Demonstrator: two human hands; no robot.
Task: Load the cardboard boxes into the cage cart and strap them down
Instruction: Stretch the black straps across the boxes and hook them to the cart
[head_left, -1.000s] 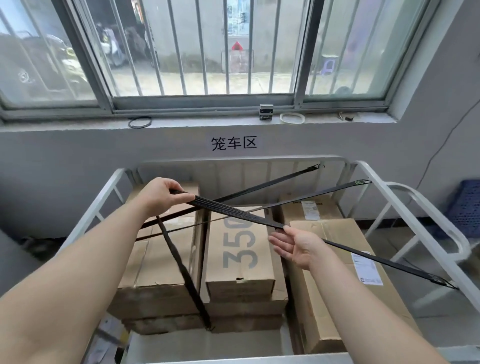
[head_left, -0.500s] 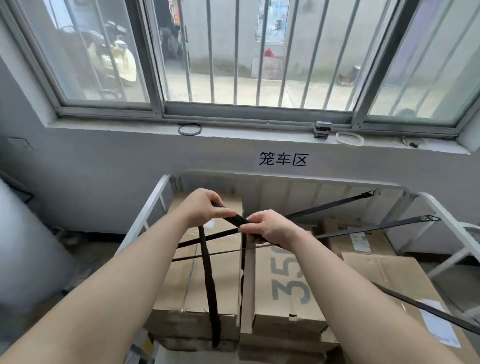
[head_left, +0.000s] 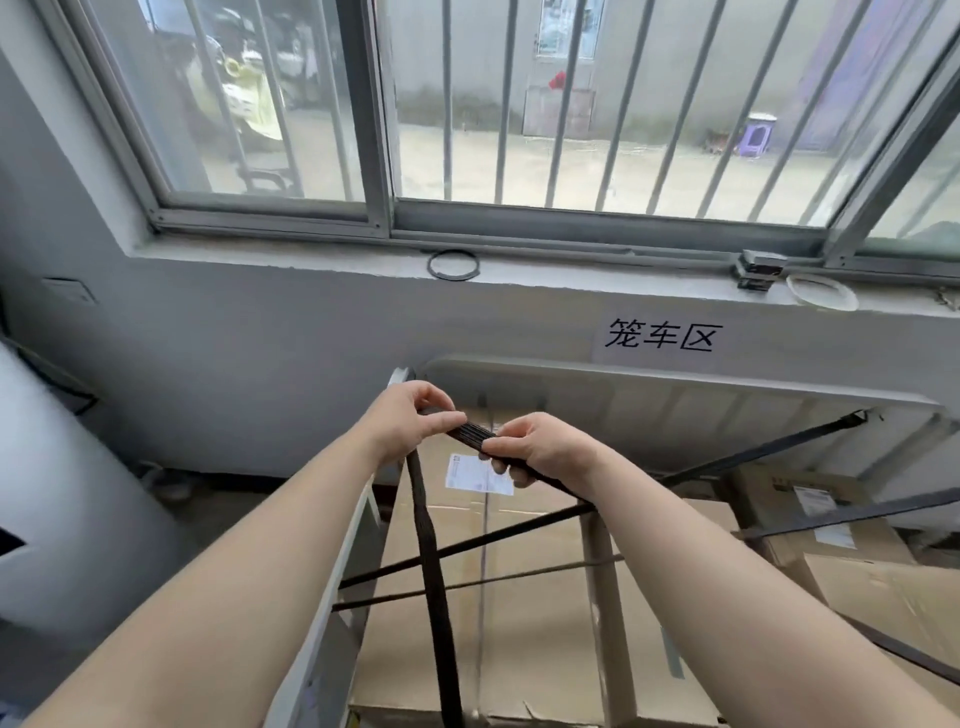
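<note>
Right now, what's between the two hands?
In the head view, only a short stretch of black flat webbing strap spans the gap, pinched by the left hand and gripped by the right hand. A brown cardboard box lies behind it.

Two hands (head_left: 410, 423) (head_left: 545, 449), perhaps four cardboard boxes (head_left: 519, 623), two rings (head_left: 429, 265) (head_left: 790, 289)

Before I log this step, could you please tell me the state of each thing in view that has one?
Black flat webbing strap: bunched between both hands, one length hanging down.
Left hand: pinches that strap.
Right hand: grips the same strap.
Brown cardboard boxes: closed, stacked inside the cart.
White metal cage cart: loaded.
Thin black crossing straps: stretched taut over the boxes.
</note>
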